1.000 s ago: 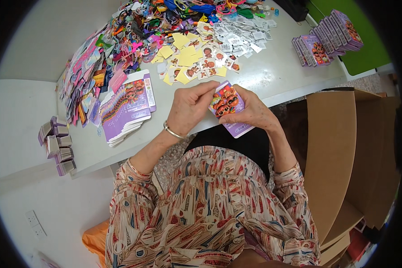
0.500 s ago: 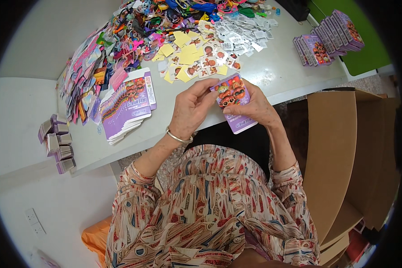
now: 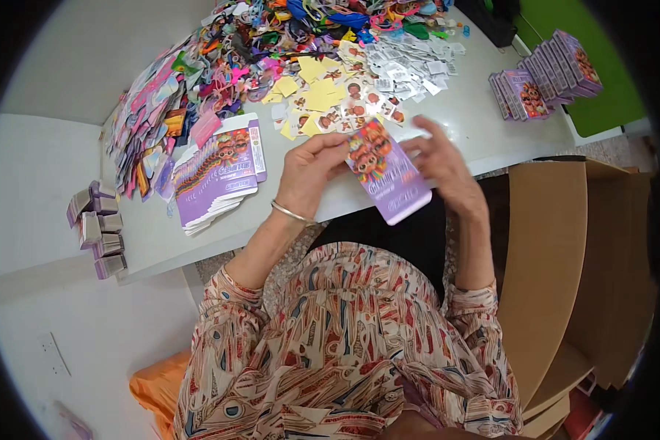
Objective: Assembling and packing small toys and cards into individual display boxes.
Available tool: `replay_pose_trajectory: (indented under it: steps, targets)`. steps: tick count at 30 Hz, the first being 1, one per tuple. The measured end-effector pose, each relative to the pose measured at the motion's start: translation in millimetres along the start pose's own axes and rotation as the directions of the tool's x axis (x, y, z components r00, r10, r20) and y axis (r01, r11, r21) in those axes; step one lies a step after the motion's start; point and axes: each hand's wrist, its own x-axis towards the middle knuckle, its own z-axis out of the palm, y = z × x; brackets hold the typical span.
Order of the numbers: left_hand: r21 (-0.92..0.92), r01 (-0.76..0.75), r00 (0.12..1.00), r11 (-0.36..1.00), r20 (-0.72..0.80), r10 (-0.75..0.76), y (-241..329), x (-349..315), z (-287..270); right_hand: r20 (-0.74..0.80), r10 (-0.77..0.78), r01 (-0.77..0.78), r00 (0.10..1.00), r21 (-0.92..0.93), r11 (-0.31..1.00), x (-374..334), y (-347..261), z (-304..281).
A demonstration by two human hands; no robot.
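A purple carton with a bright cartoon picture hangs tilted over the table's front edge, its lower end toward me. My left hand pinches it by the upper left edge, and some fingertips are hidden behind it. Just right of the carton is my right hand, slightly blurred, its fingers apart. Whether a fingertip touches the carton's back I cannot tell. A fanned stack of matching flat purple cartons lies on the table left of my left hand.
Behind my hands lie yellow and picture stickers, small white packets and a big heap of colourful trinkets. Filled purple boxes stand at the far right. Card bundles sit at the left edge. A large cardboard box stands right of me.
My right hand has let go of the carton's front and opened out to the right. The carton has turned, its lower end swinging right. The view has shifted slightly.
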Motion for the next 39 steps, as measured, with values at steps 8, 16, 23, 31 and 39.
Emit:
replay_pose_trajectory:
  steps: [8, 16, 23, 31, 39]
  targets:
    - [-0.557, 0.446, 0.89, 0.701, 0.356, -0.284, -34.8, 0.6, 28.6, -0.099, -0.469, 0.343, 0.877, -0.553, 0.759, -14.3, 15.1, 28.6]
    - [0.56, -0.294, 0.956, 0.774, 0.158, 0.249, -6.6, 50.1, 7.9, -0.362, -0.383, 0.027, 0.85, -0.696, 0.717, -14.9, 1.3, -4.3]
    - [0.659, -0.323, 0.946, 0.679, 0.201, 0.255, 17.9, 76.0, -5.9, -0.352, -0.367, -0.027, 0.861, -0.752, 0.658, -11.0, 5.7, -4.6]
    - [0.864, -0.191, 0.928, 0.466, 0.004, 0.373, 74.1, 98.4, -158.1, -0.239, -0.432, -0.038, 0.87, -0.905, 0.425, 3.1, -1.8, 3.5]
    - [0.956, 0.128, 0.795, 0.265, -0.258, 0.548, 114.0, 88.9, -281.1, -0.231, -0.337, -0.131, 0.913, -0.947, 0.293, 13.4, -5.8, 6.1]
